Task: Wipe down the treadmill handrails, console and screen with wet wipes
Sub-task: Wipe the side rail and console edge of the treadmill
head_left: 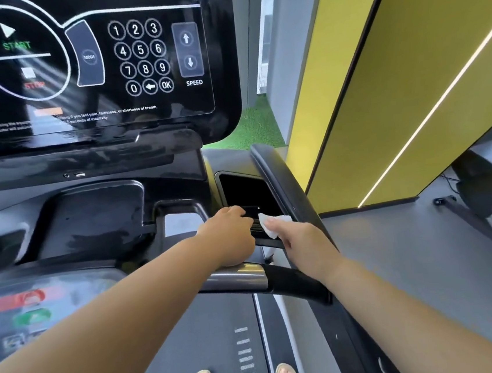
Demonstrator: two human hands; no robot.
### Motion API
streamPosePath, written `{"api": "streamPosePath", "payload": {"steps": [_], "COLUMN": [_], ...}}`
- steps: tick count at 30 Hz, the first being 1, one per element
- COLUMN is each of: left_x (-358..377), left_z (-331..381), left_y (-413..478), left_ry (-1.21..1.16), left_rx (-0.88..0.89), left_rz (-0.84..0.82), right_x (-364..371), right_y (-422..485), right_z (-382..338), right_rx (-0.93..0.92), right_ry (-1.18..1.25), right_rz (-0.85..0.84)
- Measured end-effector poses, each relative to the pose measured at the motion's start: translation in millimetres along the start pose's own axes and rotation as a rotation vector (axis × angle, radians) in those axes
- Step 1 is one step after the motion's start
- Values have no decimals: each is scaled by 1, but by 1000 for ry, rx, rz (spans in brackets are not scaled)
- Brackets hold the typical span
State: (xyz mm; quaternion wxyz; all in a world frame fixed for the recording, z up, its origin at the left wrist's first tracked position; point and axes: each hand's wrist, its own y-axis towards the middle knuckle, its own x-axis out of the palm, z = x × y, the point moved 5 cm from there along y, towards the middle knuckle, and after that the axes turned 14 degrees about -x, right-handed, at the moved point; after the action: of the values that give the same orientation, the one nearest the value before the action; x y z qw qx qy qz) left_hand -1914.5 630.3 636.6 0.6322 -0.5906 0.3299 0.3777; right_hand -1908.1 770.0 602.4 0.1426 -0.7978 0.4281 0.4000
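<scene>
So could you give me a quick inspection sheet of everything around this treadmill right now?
Surface: treadmill belt, dark grey, the person's sandalled feet on it.
Job's things: white wet wipe at the dark side pocket; console screen lit, with START, STOP, keypad and SPEED arrows; right handrail black; short grip bar silver and black.
Clutter: nothing seen.
Grippers: right hand pinches the wipe; left hand reaches to the pocket's edge, its fingers hidden.
Cables: a thin black one by the wall at far right.
Surroundings: yellow wall panels, green turf, neighbouring machine.
</scene>
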Motion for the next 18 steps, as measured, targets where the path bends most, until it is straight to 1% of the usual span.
{"api": "streamPosePath", "payload": {"steps": [2, 3, 6, 7, 8, 10, 11, 12, 16, 18], "left_x": [4, 5, 8, 9, 9, 9, 10, 11, 11, 12], "left_z": [4, 7, 15, 17, 19, 23, 25, 26, 27, 27], "left_y": [2, 3, 4, 5, 5, 6, 6, 7, 8, 8], "left_ry": [-1, -2, 12, 23, 35, 51, 55, 56, 40, 31], "left_rx": [10, 15, 24, 27, 31, 30, 27, 23, 12, 15], "left_rz": [-8, -6, 7, 8, 13, 25, 28, 30, 43, 50], "right_x": [-7, -13, -38, -50, -62, -84, -88, -87, -50, -37], "right_y": [-11, -15, -25, -23, -19, -1, 10, 23, 58, 57], "right_z": [5, 9, 21, 23, 25, 30, 32, 34, 60, 66], "right_rx": [35, 76, 199, 223, 237, 224, 194, 161, 111, 109], "right_ry": [-19, -29, -2, 29, 55, -4, -48, -85, -128, -177], "right_rz": [58, 61, -41, -34, 14, 166, 211, 211, 6, -59]}}
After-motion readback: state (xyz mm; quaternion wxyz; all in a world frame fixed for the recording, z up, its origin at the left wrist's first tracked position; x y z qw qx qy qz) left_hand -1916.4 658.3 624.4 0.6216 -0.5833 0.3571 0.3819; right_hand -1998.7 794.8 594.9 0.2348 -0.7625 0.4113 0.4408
